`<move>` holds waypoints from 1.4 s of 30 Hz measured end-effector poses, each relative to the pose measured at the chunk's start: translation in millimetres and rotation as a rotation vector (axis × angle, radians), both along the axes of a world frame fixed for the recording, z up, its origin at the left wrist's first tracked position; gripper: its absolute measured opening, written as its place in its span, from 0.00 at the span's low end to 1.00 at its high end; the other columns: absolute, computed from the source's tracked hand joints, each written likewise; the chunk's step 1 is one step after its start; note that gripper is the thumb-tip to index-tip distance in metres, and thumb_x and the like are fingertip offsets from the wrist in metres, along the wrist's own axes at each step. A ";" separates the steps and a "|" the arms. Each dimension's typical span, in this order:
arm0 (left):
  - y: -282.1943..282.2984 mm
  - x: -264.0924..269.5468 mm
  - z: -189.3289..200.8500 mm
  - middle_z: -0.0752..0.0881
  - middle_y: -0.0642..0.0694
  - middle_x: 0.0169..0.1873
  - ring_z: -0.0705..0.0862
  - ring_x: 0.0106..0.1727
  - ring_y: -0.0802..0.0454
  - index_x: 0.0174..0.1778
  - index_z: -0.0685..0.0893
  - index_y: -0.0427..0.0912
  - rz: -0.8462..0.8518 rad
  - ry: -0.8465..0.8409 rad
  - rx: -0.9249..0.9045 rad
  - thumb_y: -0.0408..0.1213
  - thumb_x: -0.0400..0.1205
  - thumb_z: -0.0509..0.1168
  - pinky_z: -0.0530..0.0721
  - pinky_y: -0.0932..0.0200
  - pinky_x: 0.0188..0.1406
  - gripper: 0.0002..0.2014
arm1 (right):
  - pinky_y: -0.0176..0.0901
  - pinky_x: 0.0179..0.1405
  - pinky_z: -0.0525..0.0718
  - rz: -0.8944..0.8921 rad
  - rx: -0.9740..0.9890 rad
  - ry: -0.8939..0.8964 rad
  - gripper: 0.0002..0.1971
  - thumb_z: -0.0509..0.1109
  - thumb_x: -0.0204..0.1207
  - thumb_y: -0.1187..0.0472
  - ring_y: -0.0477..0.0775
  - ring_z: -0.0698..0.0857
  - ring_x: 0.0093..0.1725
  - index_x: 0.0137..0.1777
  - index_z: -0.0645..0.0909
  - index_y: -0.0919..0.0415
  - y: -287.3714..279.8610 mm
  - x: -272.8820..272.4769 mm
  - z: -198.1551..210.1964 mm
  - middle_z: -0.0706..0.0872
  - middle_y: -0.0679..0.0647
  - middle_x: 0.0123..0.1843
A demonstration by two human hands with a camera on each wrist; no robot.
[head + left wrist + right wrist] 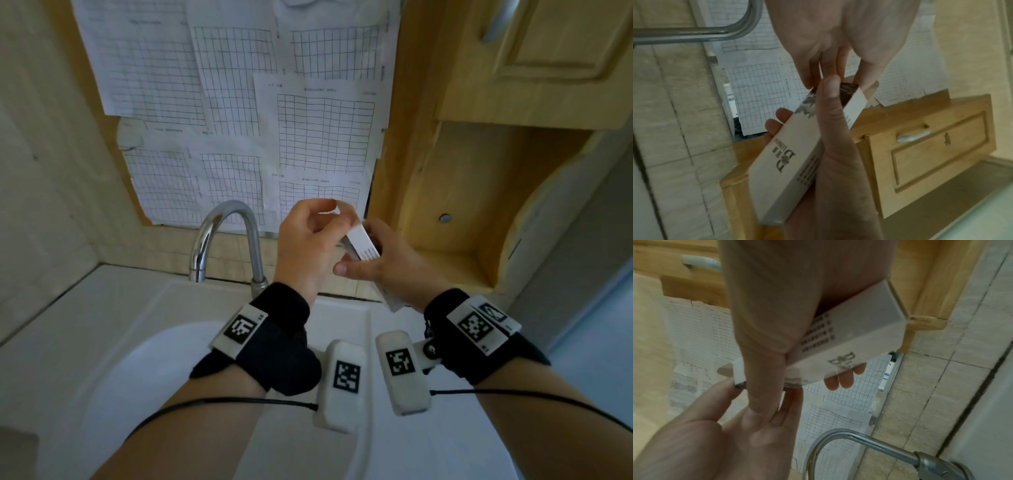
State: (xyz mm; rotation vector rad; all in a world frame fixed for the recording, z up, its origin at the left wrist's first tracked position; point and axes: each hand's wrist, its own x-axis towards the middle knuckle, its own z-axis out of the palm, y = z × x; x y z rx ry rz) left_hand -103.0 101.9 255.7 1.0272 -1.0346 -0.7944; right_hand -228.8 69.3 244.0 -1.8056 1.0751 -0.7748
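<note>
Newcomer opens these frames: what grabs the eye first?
The slim white box at the centre of the head view, gripped by the right hand while the left hand pinches the flap at its open top end. Behind them stand the curved chrome faucet and the grid-printed sheets covering the wall.

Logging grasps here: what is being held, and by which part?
A white carton: the right grip holds its middle, the left grip pinches its open end.

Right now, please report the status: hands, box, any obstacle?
Right hand grips long white cardboard box. Left hand pinches its far end with fingers. Curved chrome tap stands left, not touching.
</note>
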 end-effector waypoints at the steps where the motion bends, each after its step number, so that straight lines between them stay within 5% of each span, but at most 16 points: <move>1: -1.5 2.0 -0.6 0.88 0.45 0.43 0.87 0.39 0.62 0.51 0.81 0.39 -0.014 0.021 0.005 0.33 0.74 0.70 0.81 0.73 0.34 0.11 | 0.60 0.58 0.85 0.014 0.023 -0.024 0.33 0.80 0.56 0.46 0.63 0.86 0.52 0.61 0.75 0.55 -0.4 -0.3 0.2 0.86 0.62 0.55; 5: -2.6 12.5 -4.8 0.83 0.43 0.48 0.85 0.49 0.49 0.46 0.80 0.46 -0.134 -0.001 -0.006 0.36 0.71 0.70 0.85 0.56 0.44 0.10 | 0.51 0.48 0.87 0.066 0.204 -0.312 0.22 0.74 0.64 0.60 0.58 0.86 0.41 0.59 0.79 0.65 2.7 -2.3 4.8 0.86 0.63 0.45; 8: -1.3 15.6 -5.8 0.86 0.44 0.44 0.87 0.42 0.56 0.52 0.77 0.40 -0.217 -0.076 -0.010 0.26 0.75 0.67 0.86 0.61 0.37 0.12 | 0.64 0.58 0.83 0.036 0.265 -0.388 0.16 0.73 0.65 0.59 0.64 0.84 0.48 0.53 0.83 0.62 -0.5 -4.1 4.0 0.86 0.64 0.47; 10: -1.2 16.3 -4.7 0.87 0.43 0.41 0.87 0.37 0.59 0.51 0.75 0.40 -0.215 -0.114 -0.036 0.23 0.75 0.67 0.84 0.64 0.34 0.13 | 0.62 0.58 0.82 0.025 0.256 -0.393 0.14 0.74 0.66 0.60 0.61 0.85 0.48 0.52 0.85 0.61 -1.6 -2.3 4.1 0.87 0.63 0.48; 16: -2.7 23.0 -7.9 0.85 0.33 0.52 0.87 0.45 0.47 0.44 0.75 0.54 -0.105 -0.206 -0.061 0.25 0.75 0.68 0.85 0.61 0.38 0.16 | 0.62 0.54 0.88 -0.155 0.014 -0.500 0.20 0.72 0.71 0.69 0.67 0.88 0.52 0.62 0.76 0.57 -2.5 -7.5 5.7 0.86 0.71 0.54; 21: -3.3 23.1 -11.3 0.85 0.33 0.50 0.88 0.41 0.50 0.46 0.79 0.52 -0.079 -0.295 -0.105 0.27 0.76 0.68 0.87 0.62 0.37 0.13 | 0.56 0.47 0.87 -0.147 -0.100 -0.484 0.11 0.68 0.73 0.74 0.60 0.85 0.43 0.44 0.80 0.56 0.0 -8.3 10.3 0.84 0.62 0.45; 27: -5.4 20.2 -13.4 0.85 0.47 0.40 0.85 0.39 0.53 0.40 0.79 0.49 -0.086 -0.336 -0.108 0.24 0.75 0.68 0.83 0.67 0.34 0.12 | 0.47 0.41 0.88 -0.153 -0.083 -0.433 0.10 0.68 0.72 0.75 0.58 0.84 0.41 0.42 0.78 0.59 -3.4 -10.2 11.3 0.83 0.62 0.44; 31: -6.0 18.4 -12.6 0.86 0.40 0.45 0.87 0.45 0.40 0.44 0.77 0.54 -0.099 -0.310 -0.079 0.27 0.76 0.68 0.88 0.56 0.38 0.15 | 0.48 0.41 0.88 -0.195 -0.002 -0.542 0.09 0.67 0.77 0.64 0.52 0.87 0.41 0.56 0.75 0.58 -3.4 -6.9 15.3 0.84 0.56 0.45; 34: -9.3 13.9 -13.9 0.85 0.41 0.46 0.88 0.43 0.40 0.45 0.71 0.57 -0.036 -0.270 -0.027 0.30 0.75 0.70 0.88 0.48 0.41 0.18 | 0.51 0.42 0.83 -0.164 0.020 -0.547 0.05 0.65 0.79 0.62 0.54 0.84 0.40 0.47 0.82 0.61 -0.9 -0.5 18.5 0.85 0.57 0.42; 38: -12.8 7.8 -17.6 0.84 0.47 0.43 0.86 0.44 0.45 0.41 0.72 0.53 0.047 -0.319 -0.006 0.33 0.77 0.67 0.87 0.47 0.43 0.11 | 0.53 0.44 0.81 -0.179 -0.003 -0.502 0.05 0.69 0.74 0.70 0.60 0.82 0.42 0.41 0.82 0.61 -1.1 3.2 17.4 0.84 0.63 0.46; 42: -10.7 0.3 -16.3 0.83 0.49 0.42 0.84 0.40 0.54 0.50 0.71 0.45 0.054 -0.444 -0.018 0.34 0.78 0.66 0.83 0.63 0.37 0.10 | 0.40 0.35 0.82 -0.233 -0.018 -0.524 0.08 0.69 0.72 0.73 0.55 0.82 0.40 0.40 0.81 0.59 -3.6 3.6 15.8 0.84 0.61 0.44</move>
